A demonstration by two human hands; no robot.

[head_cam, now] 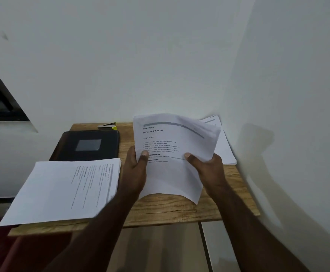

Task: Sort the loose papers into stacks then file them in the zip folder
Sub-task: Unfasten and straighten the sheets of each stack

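Count: three paper lots, one zip folder (pixel 85 145), one stapler (pixel 107 125).

Lot 1: held sheaf (pixel 170 154) above the tabletop (pixel 179 211) centre, printed page facing up, headings legible ("INITIAL SCENE SETUP", "TASK GOAL"), top right corner curling over, bottom edge bowed. Left hand (pixel 134 169) grips its left edge, thumb on top, fingers curled underneath. Right hand (pixel 209 171) grips the right edge the same way, thumb on the print.

Lot 2: left stack (pixel 62 191) at the near left corner, text turned sideways, overhanging the tabletop's left and near edges, overlapping the folder's near edge.

Lot 3: right stack (pixel 225 148) against the wall at the far right edge, partly behind the sheaf.

Folder: black, closed, flat, far left corner, grey window on the cover. Stapler behind it at the far edge.

Bare wood shows only along the near edge, centre to right.
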